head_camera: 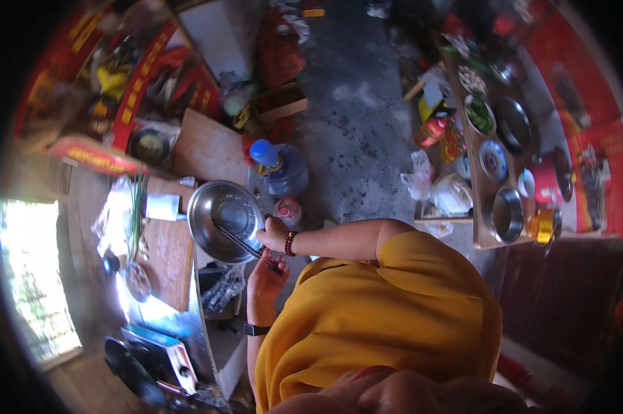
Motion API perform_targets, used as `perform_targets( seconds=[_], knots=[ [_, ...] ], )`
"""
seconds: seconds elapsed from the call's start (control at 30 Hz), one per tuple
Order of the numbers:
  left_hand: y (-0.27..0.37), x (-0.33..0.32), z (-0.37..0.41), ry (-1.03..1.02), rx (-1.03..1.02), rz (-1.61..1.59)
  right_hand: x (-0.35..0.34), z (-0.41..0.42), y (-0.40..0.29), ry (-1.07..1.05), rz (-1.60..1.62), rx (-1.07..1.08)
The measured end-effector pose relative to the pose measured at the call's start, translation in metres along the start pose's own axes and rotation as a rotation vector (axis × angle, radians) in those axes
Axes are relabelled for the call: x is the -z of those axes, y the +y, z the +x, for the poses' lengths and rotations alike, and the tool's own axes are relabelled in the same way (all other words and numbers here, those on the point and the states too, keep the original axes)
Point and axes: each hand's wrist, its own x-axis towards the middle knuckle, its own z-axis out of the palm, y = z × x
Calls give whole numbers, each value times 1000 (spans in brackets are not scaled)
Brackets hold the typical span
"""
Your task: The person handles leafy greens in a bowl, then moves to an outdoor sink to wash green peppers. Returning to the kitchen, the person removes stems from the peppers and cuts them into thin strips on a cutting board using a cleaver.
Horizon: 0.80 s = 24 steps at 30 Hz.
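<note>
A shiny metal bowl is tilted over the near edge of the left-hand counter. My right hand, with a beaded bracelet at its wrist, grips the bowl's right rim. Just below it, my left hand, with a dark watch on the wrist, holds dark chopsticks. Their far ends reach inside the bowl, which shows no clear contents apart from them. Beside the bowl, a wooden cutting board lies on the counter, with green stalks and a small plate of food along its far side.
A blue-capped bottle and a red-capped container stand right of the bowl. A boxed stove sits at lower left. Across the concrete floor, a wooden table holds a metal basin, dishes and greens.
</note>
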Motion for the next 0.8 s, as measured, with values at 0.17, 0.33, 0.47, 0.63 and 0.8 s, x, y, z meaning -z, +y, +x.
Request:
perform_targets(
  seconds=[0.17,0.33,0.47,0.63,0.8],
  knots=[
    [1,-51,14,-174,155,143,77,8,-8,92,229,-145],
    [-30,-133,41,-198,85,427,208,38,23,339,578,-190],
    [-40,-122,98,-108,97,361,383,33,39,629,687,18],
    [-56,-161,151,27,147,452,648,-9,126,1499,-20,-48],
    [-50,-200,182,138,104,437,844,-100,200,1975,-134,-431]
  ],
)
